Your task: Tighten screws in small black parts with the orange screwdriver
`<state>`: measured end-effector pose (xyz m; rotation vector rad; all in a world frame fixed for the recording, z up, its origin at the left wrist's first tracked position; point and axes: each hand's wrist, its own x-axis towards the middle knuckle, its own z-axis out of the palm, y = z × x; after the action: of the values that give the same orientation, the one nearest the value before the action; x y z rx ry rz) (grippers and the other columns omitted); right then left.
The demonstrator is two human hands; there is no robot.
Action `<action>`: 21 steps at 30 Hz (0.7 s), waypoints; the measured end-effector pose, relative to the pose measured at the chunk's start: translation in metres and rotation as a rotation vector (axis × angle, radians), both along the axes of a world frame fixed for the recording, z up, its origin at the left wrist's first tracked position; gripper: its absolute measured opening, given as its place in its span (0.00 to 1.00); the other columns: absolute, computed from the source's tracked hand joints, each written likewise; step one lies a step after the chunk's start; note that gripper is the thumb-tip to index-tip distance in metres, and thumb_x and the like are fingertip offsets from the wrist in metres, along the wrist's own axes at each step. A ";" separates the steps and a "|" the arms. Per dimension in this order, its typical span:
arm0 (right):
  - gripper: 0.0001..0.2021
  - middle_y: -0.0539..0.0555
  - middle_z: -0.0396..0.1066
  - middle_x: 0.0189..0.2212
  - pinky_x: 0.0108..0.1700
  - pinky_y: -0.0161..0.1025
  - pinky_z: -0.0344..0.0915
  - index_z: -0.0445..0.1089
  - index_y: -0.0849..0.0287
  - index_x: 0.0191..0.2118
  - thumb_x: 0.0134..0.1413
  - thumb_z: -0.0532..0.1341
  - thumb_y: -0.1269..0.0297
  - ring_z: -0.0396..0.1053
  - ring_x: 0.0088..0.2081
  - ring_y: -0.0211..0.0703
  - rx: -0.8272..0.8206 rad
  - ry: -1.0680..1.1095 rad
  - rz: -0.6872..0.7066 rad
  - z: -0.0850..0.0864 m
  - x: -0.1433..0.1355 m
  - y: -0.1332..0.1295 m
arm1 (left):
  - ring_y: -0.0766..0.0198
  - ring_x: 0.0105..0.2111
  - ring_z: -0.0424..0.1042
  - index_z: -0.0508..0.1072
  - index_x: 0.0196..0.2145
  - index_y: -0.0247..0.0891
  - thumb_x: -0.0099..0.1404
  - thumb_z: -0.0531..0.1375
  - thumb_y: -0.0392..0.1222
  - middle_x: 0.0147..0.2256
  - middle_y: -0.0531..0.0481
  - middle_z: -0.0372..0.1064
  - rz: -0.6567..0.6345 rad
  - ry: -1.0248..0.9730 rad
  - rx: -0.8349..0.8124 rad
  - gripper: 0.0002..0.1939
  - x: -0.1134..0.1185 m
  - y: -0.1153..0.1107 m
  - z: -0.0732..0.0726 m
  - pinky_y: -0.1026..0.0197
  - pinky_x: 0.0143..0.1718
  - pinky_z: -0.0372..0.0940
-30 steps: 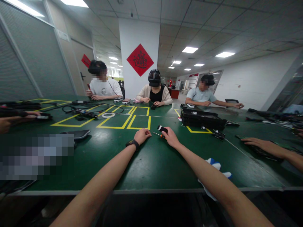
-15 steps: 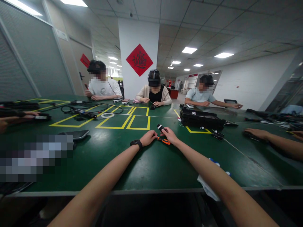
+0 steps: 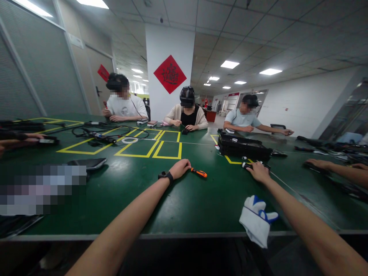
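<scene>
My left hand [image 3: 180, 168], with a dark watch on the wrist, rests on the green table [image 3: 184, 207]. Its fingers are closed at the tip end of an orange screwdriver [image 3: 199, 173]; whether they grip it or something small is hidden. Farther right, my right hand [image 3: 259, 171] has its fingers round a black cylinder with a white band [image 3: 247, 165], low over the table beside a small black item it partly covers. A black open case [image 3: 244, 147] lies just beyond that hand.
White-and-blue gloves [image 3: 258, 218] hang over the near table edge. Cables [image 3: 97, 135] and a white ring [image 3: 130, 140] lie on the left, among yellow tape outlines. Three people sit across the table; other people's hands are at both sides.
My right hand has moved right with the black cylinder, away from my left hand, to beside the black case. The gloves and screwdriver are now uncovered. My left hand has stayed in place.
</scene>
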<state>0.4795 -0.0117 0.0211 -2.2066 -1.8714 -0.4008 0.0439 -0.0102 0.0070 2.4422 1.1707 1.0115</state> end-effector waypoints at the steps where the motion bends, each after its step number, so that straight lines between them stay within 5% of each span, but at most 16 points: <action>1: 0.20 0.62 0.60 0.41 0.43 0.50 0.52 0.62 0.62 0.44 0.51 0.50 0.53 0.58 0.44 0.52 0.010 -0.037 -0.023 -0.001 0.012 -0.004 | 0.65 0.31 0.64 0.67 0.29 0.36 0.58 0.51 0.42 0.30 0.49 0.66 -0.007 0.004 0.008 0.09 0.000 -0.001 0.001 0.63 0.33 0.58; 5: 0.19 0.60 0.62 0.40 0.46 0.52 0.47 0.61 0.59 0.45 0.50 0.51 0.54 0.58 0.45 0.51 0.046 -0.114 -0.023 0.003 0.036 -0.014 | 0.66 0.29 0.64 0.67 0.29 0.36 0.58 0.52 0.43 0.29 0.50 0.67 -0.016 0.005 0.026 0.09 0.001 -0.003 0.003 0.64 0.31 0.58; 14: 0.15 0.61 0.63 0.39 0.46 0.52 0.45 0.63 0.62 0.41 0.49 0.54 0.59 0.57 0.43 0.52 0.128 -0.195 -0.062 -0.002 0.039 -0.028 | 0.66 0.31 0.66 0.71 0.31 0.37 0.55 0.54 0.41 0.30 0.49 0.69 0.002 -0.028 -0.002 0.08 -0.003 -0.001 0.001 0.63 0.35 0.60; 18: 0.17 0.63 0.61 0.41 0.46 0.51 0.46 0.63 0.63 0.42 0.47 0.56 0.59 0.56 0.45 0.54 0.304 -0.204 -0.027 0.019 0.007 -0.033 | 0.66 0.32 0.67 0.71 0.30 0.37 0.54 0.55 0.39 0.31 0.49 0.69 0.025 -0.081 -0.024 0.07 -0.003 0.000 0.000 0.62 0.36 0.61; 21: 0.14 0.60 0.64 0.39 0.44 0.46 0.51 0.65 0.60 0.40 0.48 0.55 0.59 0.59 0.42 0.50 0.300 -0.075 0.162 0.042 -0.050 -0.027 | 0.67 0.30 0.67 0.70 0.33 0.37 0.54 0.55 0.38 0.29 0.51 0.69 0.001 -0.167 -0.069 0.08 -0.003 -0.001 0.001 0.63 0.34 0.62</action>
<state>0.4297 -0.0391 0.0632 -1.8561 -1.8686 -0.6923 0.0411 -0.0111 0.0079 2.2561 1.1321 1.1309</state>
